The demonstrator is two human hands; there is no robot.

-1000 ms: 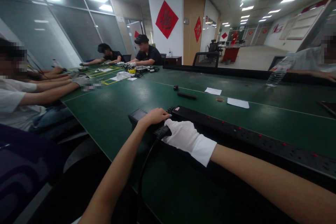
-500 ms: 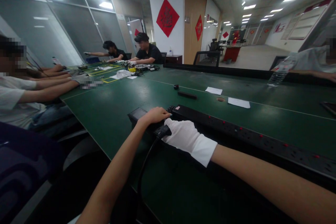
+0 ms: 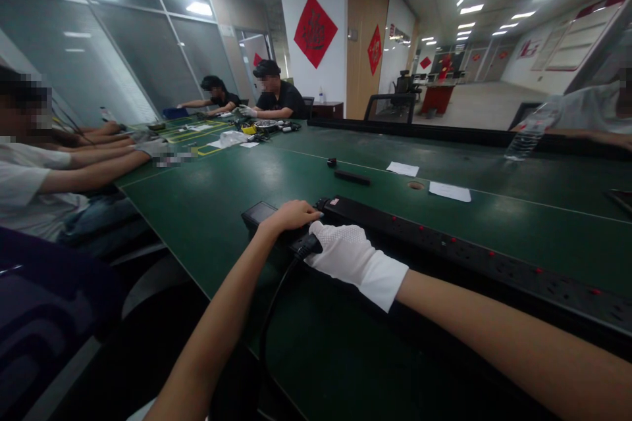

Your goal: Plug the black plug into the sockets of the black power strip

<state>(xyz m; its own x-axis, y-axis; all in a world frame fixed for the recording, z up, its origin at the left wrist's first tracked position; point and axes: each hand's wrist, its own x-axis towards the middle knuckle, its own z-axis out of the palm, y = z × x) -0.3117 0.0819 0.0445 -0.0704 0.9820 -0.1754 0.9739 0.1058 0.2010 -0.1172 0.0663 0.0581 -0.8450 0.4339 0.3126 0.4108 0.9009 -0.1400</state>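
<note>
As the left hand (image 3: pixel 294 216) rests over a device (image 3: pixel 259 213) by the near edge of the table (image 3: pixel 207 200), the right hand (image 3: pixel 342 252) curls beside a plug (image 3: pixel 309 246), finger grips hidden; bracing the device should help.

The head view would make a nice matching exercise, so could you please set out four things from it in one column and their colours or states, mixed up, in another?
Things
1. left hand
2. right hand
3. power strip
4. bottle

Colours or states
A. gloved in white
B. transparent, toward the right of the view
C. black, dotted with red
D. bare

Right pairs: 1-D, 2-A, 3-C, 4-B
</note>
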